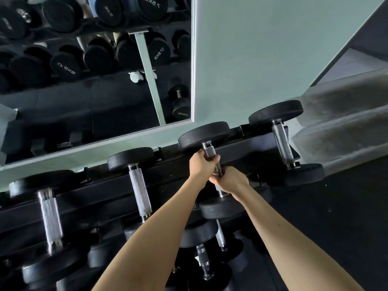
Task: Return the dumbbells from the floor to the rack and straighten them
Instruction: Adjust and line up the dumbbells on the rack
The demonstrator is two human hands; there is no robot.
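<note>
Both hands squeeze the dumbbell [212, 162] handle on the top rack [117, 192]: left hand [202, 163] farther up, right hand [230, 180] nearer, bar pointing away.

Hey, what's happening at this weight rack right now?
A person grips the handle of one dumbbell with both hands, the left hand higher and the right hand lower, on the rack's top row. Three other dumbbells lie on that row beside it, and more sit on the row below.
</note>
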